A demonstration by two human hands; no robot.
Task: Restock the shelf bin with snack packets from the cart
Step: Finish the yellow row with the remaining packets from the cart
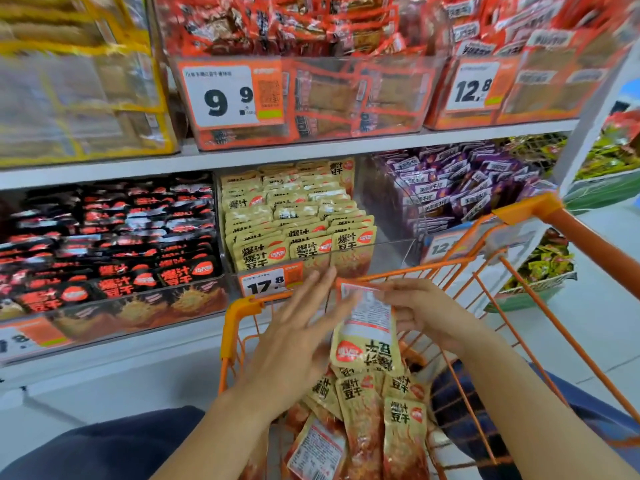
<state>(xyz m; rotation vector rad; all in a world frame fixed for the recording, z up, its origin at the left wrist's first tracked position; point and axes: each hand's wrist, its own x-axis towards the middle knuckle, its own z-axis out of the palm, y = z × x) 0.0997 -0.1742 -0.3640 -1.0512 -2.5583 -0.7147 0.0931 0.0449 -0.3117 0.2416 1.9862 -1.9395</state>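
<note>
My right hand point(420, 315) pinches a yellow snack packet point(369, 332) by its upper end, so it hangs upside down over the orange cart point(530, 306). To the left of that packet my left hand point(298, 337) is spread with straight fingers and holds nothing. More yellow packets point(384, 417) lie heaped in the cart below both hands. The clear shelf bin point(391, 252) with the 17.8 price tag holds rows of the same yellow packets point(294, 220), and the right part of the bin shows a gap.
Black-and-red packets point(110, 251) fill the bin on the left, purple packets point(460, 188) the one on the right. Above, orange packet bins point(311, 98) with 9.9 and 12.8 tags sit on the upper shelf. My knees flank the cart near the white floor point(606, 323).
</note>
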